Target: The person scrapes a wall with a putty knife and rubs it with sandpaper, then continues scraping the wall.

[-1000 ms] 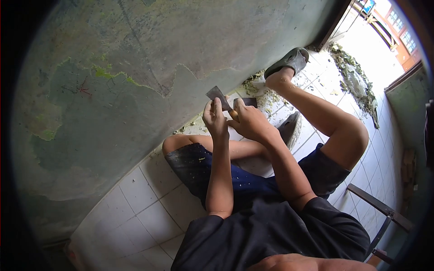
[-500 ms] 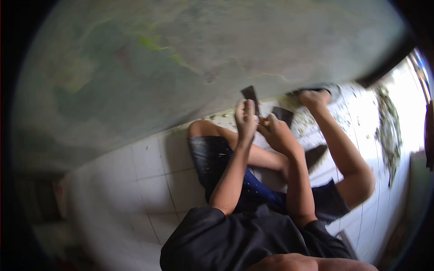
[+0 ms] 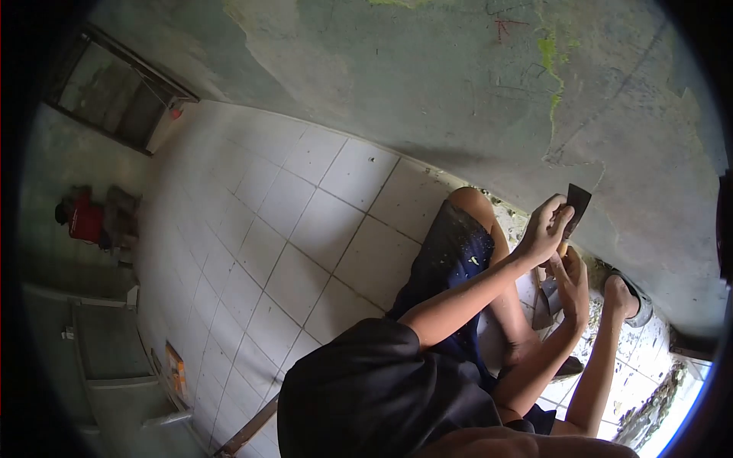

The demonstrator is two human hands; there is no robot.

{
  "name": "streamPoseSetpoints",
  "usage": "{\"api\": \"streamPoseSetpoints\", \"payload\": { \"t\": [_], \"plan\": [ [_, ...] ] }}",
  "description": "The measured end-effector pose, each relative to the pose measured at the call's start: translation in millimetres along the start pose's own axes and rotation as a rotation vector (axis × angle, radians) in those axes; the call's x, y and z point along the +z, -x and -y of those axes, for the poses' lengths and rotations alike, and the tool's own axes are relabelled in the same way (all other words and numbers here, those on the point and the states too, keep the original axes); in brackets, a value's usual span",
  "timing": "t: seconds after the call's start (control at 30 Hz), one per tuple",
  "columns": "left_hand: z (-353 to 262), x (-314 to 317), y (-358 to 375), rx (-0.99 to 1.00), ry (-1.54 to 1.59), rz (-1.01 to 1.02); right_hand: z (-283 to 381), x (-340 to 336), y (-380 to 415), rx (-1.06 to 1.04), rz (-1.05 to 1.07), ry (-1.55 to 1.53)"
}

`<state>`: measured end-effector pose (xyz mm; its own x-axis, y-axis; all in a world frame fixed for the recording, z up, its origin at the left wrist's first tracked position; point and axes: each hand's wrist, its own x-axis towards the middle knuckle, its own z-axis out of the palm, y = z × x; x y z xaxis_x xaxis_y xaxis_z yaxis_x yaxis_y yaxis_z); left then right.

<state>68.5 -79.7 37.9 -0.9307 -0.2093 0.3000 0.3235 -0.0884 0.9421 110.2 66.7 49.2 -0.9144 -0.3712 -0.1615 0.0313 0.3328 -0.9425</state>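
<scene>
Head view. My left hand [image 3: 542, 233] is clamped on the dark, flat metal blade of a scraper with a short yellowish handle [image 3: 578, 206], held upright near the peeling grey-green wall [image 3: 427, 91]. My right hand [image 3: 573, 284] is bent at the lower end of that handle; whether its grip is closed cannot be told. A second dark, flat metal blade [image 3: 548, 299] lies just beside my right hand, partly hidden. Both hands are above the wall-side edge of the white tiled floor [image 3: 294, 263], where pale debris [image 3: 513, 220] is scattered. Dry, leafy-looking litter [image 3: 649, 408] lies toward the bright doorway.
</scene>
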Motion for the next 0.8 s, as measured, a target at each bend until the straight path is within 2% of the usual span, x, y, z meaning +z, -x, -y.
{"api": "streamPoseSetpoints", "payload": {
  "t": [0.07, 0.1, 0.2, 0.27, 0.33, 0.37, 0.4, 0.47, 0.5, 0.53, 0.6, 0.63, 0.67, 0.8],
  "plan": [
    [-7.1, -2.0, -6.2, 0.005, 0.03, 0.032, 9.9, 14.0, 2.3, -0.014, -0.095, -0.198],
    [-3.0, -1.0, -9.9, 0.001, 0.064, 0.063, 26.6, 19.4, 5.5, 0.01, -0.124, -0.206],
    [3.3, 4.3, -23.9, 0.002, 0.127, 0.172, 17.8, 25.6, 3.4, -0.025, -0.246, -0.188],
    [2.0, 2.4, -24.6, -0.036, 0.16, 0.199, 14.0, 24.9, 3.8, -0.024, -0.247, -0.18],
    [6.0, 1.4, -21.6, 0.054, 0.043, 0.194, 19.7, 28.4, 4.9, -0.047, -0.288, -0.165],
    [7.6, 2.3, -16.2, 0.019, 0.183, 0.186, 22.3, 27.7, 4.5, -0.049, -0.284, -0.163],
    [5.3, -0.6, -12.1, 0.017, 0.182, 0.184, 24.7, 26.1, 4.4, -0.04, -0.288, -0.103],
    [2.0, -10.0, -4.0, -0.165, 0.185, 0.245, 24.1, 25.9, 2.3, -0.029, -0.291, -0.048],
    [1.4, -10.1, -0.5, -0.116, 0.177, 0.191, 24.0, 27.2, 1.3, -0.013, -0.279, -0.027],
    [-1.2, -11.0, 1.5, -0.17, 0.193, 0.174, 23.6, 26.4, 1.1, 0.003, -0.273, -0.007],
    [12.5, -10.1, -0.6, -0.13, 0.071, 0.153, 24.0, 23.7, 5.5, 0.022, -0.3, 0.03],
    [-1.8, -13.0, -1.1, -0.247, 0.166, 0.183, 25.9, 23.6, 6.2, 0.024, -0.318, -0.009],
    [6.6, -11.0, -2.7, -0.12, -0.025, 0.159, 27.5, 24.2, 7.9, 0.033, -0.34, -0.048],
    [11.8, -1.5, -0.4, -0.119, 0.072, 0.198, 35.2, 27.0, 17.2, 0.049, -0.428, -0.203]
  ]
}}
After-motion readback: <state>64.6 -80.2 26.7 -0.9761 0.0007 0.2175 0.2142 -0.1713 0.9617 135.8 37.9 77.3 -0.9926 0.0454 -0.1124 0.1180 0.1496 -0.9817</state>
